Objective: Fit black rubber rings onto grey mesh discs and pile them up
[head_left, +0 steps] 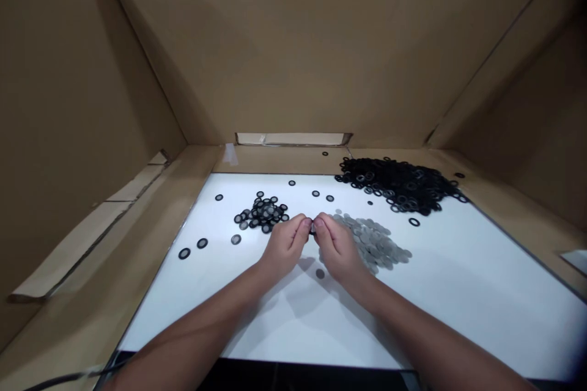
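Note:
Above the middle of the white board (293, 324), my left hand (288, 243) and my right hand (335, 244) meet at the thumbs. Between them they pinch a small black ring (312, 229), with something paler against it; fingers cover most of it. Just right of my right hand spreads a pile of grey mesh-like discs (373, 241), and a single grey disc (320, 274) lies below the hands. To the left of my left hand sits a heap of black rings with grey discs in them (263, 214). A large pile of plain black rings (403, 183) is at the back right.
Cardboard walls (275, 61) enclose the board at the back and both sides. Several filled rings lie scattered, such as a ringed disc (184, 253) near the left edge. One loose black ring (414, 222) rests before the big pile. A dark cable (68, 379) runs at lower left.

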Action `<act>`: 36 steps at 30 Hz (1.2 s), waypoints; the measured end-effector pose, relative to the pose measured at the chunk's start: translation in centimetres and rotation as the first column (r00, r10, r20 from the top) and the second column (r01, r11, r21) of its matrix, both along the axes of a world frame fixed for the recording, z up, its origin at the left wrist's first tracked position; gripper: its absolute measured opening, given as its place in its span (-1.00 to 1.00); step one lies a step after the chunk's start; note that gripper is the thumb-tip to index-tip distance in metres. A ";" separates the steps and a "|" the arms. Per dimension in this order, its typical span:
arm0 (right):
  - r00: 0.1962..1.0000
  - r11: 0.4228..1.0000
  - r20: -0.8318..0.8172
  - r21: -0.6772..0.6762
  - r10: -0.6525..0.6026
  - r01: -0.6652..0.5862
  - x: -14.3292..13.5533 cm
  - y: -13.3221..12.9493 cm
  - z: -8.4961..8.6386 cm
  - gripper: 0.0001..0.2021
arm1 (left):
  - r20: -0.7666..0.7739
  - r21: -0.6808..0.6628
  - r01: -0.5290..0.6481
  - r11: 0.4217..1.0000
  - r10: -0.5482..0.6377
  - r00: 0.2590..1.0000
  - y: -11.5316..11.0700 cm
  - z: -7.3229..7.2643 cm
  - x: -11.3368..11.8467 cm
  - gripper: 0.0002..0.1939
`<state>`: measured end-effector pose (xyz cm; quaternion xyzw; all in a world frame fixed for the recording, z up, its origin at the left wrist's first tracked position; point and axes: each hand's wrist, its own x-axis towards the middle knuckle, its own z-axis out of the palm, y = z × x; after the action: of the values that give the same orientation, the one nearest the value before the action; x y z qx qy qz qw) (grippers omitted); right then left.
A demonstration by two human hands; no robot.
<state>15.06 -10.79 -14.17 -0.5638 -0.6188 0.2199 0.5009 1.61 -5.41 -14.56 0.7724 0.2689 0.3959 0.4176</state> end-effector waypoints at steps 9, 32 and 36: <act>0.981 0.999 -0.192 0.041 0.020 -0.012 -0.8 -0.1 -1.3 -0.63 | 0.025 0.020 -0.024 1.000 0.024 0.999 -1.0 0.2 0.2 -0.64; 0.986 0.998 -0.156 0.013 -0.058 0.061 -0.1 0.1 -0.9 -0.63 | 0.127 -0.222 0.112 0.969 -0.085 0.988 -0.1 0.2 -0.1 -0.71; 0.994 0.997 -0.088 0.031 -0.061 0.064 0.2 0.2 -0.7 -0.62 | 0.224 -0.425 0.225 0.877 -0.139 0.965 0.4 0.7 0.0 -0.78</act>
<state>15.29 -10.60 -14.87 -0.5644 -0.5819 0.2181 0.5435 1.57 -4.99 -13.87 0.6373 0.2379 0.3530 0.6424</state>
